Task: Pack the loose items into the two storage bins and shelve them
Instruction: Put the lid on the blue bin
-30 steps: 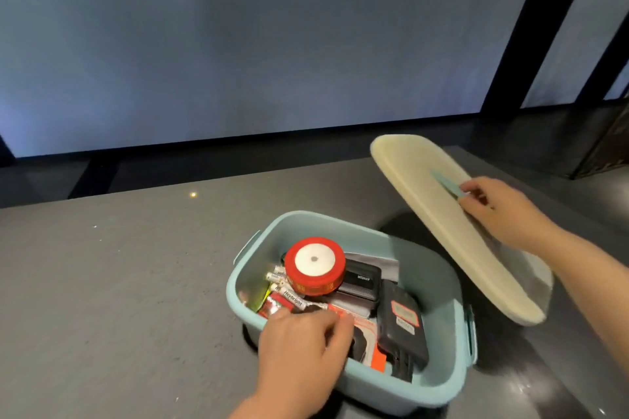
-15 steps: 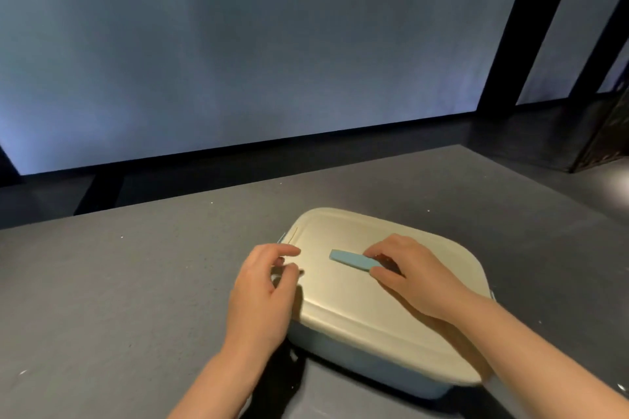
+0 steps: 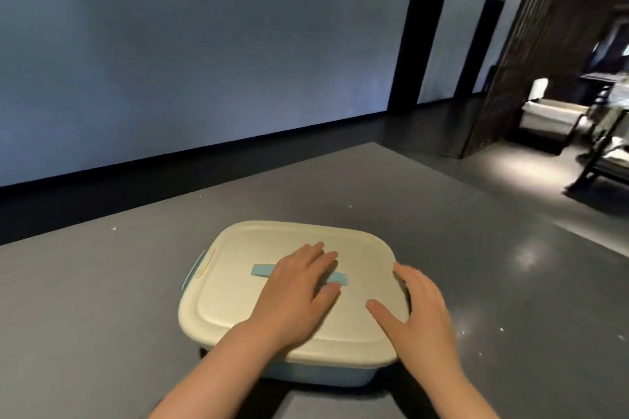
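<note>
Both flat, spread hands, left hand [image 3: 292,296] and right hand [image 3: 420,311], press the cream plastic lid [image 3: 238,286] closing the pale blue plastic bin [image 3: 326,376] on the grey desk [image 3: 102,299]; contents hidden.

Pale blue storage bin [image 3: 316,376] sits on the grey surface [image 3: 102,299], its cream lid [image 3: 289,241] fully seated and level, blue handle strip [image 3: 262,270] running across the lid's middle.
</note>
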A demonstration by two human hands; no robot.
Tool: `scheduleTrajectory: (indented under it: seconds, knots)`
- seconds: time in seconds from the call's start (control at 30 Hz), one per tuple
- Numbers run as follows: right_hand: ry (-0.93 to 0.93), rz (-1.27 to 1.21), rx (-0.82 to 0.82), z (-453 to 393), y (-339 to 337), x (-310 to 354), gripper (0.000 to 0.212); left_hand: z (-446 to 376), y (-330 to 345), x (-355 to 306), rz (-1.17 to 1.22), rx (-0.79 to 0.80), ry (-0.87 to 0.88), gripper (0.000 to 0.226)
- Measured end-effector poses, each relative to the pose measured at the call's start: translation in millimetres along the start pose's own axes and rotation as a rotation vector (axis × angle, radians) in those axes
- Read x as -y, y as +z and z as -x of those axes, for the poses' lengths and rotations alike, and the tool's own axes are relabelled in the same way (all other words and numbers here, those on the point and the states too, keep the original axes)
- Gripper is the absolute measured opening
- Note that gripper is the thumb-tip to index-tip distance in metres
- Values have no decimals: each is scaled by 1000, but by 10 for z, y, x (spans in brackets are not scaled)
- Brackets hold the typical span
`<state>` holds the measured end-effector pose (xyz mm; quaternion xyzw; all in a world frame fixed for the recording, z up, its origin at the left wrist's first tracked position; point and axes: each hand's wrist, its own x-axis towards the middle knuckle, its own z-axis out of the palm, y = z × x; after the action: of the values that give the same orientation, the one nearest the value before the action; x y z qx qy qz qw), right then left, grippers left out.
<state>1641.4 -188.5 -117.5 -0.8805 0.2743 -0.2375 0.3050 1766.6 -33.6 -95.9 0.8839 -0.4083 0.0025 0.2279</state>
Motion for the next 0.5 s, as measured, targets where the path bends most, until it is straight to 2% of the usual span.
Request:
scheduleTrajectory:
  seconds: [0.07, 0.1, 0.17, 0.23, 0.27, 0.33, 0.5]
  knots:
    - [329, -294, 65, 46, -31, 22, 88, -13, 53, 9, -110, 113, 35, 54]
    - [458, -476, 110, 56, -15, 36, 87, -23, 63, 21, -131, 129, 34, 55]
    - [592, -761, 163, 57, 30, 45, 62, -36, 66, 43, -131, 124, 26, 55]
    - [558, -786, 98, 75, 63, 37, 35, -36, 71, 54, -133, 123, 25, 59]
    - [523, -766, 56, 86, 68, 41, 29, -35, 80, 63, -136, 120, 27, 64]
    - [452, -739, 14, 95, 53, 61, 30, -25, 87, 70, -136, 113, 31, 72]
    - [311, -636, 51, 87, -18, 112, 35, -23, 75, 44, -129, 118, 20, 55]
